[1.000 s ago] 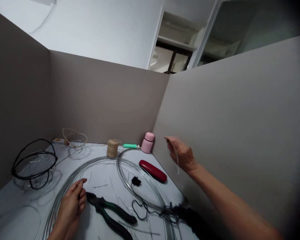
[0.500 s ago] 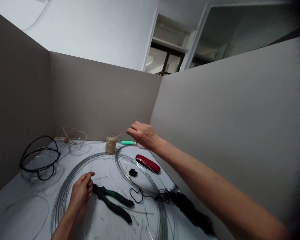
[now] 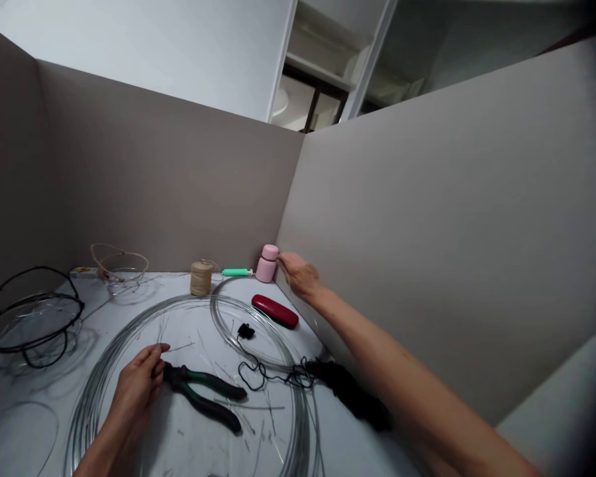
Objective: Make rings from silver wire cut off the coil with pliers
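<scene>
My left hand [image 3: 136, 381] is closed in a pinch above the table, with thin wire [image 3: 161, 326] standing up from its fingertips. Just right of it lies a pair of pliers [image 3: 206, 392] with dark green and black handles, its jaws close to my fingers. My right hand [image 3: 300, 273] is stretched far out near the partition corner, fingers pinched together beside a pink bottle [image 3: 265, 265]. Whatever is between those fingers is too fine to make out. A large coil of silver wire [image 3: 92, 391] surrounds the pliers, and a smaller wire coil [image 3: 217, 318] overlaps it.
At the back stand a twine spool [image 3: 200, 278] and a green-handled tool [image 3: 236, 272]. A red case [image 3: 275, 311] lies on the right, near black yarn [image 3: 350, 391]. Wire frames wrapped in black [image 3: 32, 324] and tan cord [image 3: 122, 265] sit left. Grey partitions [image 3: 169, 179] enclose the table.
My right hand has moved right and down relative to the corner, uncovering the pink bottle. The pale strand at its fingers no longer shows clearly. The view has shifted right; my left hand keeps its pinch.
</scene>
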Tool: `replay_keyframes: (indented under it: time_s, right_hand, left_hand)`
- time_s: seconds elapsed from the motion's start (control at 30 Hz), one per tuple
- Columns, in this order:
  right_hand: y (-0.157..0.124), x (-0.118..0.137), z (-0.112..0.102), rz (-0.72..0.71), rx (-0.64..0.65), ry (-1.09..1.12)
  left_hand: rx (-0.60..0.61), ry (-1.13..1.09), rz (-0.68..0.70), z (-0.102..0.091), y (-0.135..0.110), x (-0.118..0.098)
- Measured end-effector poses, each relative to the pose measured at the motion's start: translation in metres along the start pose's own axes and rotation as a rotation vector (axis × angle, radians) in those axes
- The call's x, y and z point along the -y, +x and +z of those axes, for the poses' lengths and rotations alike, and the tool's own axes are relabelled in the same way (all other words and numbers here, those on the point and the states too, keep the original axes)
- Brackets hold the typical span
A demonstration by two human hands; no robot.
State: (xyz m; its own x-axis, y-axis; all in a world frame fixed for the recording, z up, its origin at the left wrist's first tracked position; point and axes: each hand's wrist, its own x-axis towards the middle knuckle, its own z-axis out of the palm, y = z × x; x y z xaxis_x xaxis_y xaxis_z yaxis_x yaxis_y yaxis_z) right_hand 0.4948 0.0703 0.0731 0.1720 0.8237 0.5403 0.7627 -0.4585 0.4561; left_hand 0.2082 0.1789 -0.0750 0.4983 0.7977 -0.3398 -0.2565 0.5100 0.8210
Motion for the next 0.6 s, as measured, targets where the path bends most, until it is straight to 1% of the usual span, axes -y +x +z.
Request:
replay_keyframes:
  time_s: [0.07, 0.17, 0.27, 0.33, 0.37, 0.4, 0.5, 0.53, 0.6]
  right_hand:
    - [-0.008, -0.005, -0.006, -0.016, -0.034, 0.014]
    - [-0.021, -0.006, -0.025, -0.114, -0.076, 0.051]
    - [-0.024, 0.009, -0.052, -0.252, -0.137, 0.101]
    - [-0.016, 0.029, -0.068, -0.338, -0.197, 0.18]
    - [-0.009, 0.041, -0.075, -0.345, -0.188, 0.246]
    - [0.0, 0.054, -0.08, -0.326, -0.148, 0.318]
    - [0.03, 0.096, -0.086, -0.217, 0.036, 0.475]
    - [0.039, 0.112, -0.087, -0.202, 0.075, 0.492]
    - [0.05, 0.145, -0.088, -0.219, 0.095, 0.484]
  left_hand:
    - [0.015, 0.004, 0.001, 0.001, -0.001, -0.002]
    - [0.054, -0.048, 0.039, 0.002, -0.003, -0.004]
    - [0.08, -0.171, 0.104, 0.005, -0.007, -0.006]
    - [0.071, -0.26, 0.15, 0.007, -0.009, -0.008]
    - [0.063, -0.299, 0.172, 0.008, -0.009, -0.009]
    - [0.056, -0.332, 0.186, 0.009, -0.01, -0.012]
    - [0.044, -0.4, 0.206, 0.009, -0.007, -0.021]
    - [0.05, -0.406, 0.214, 0.008, -0.006, -0.024]
    - [0.054, -0.399, 0.244, 0.007, -0.004, -0.029]
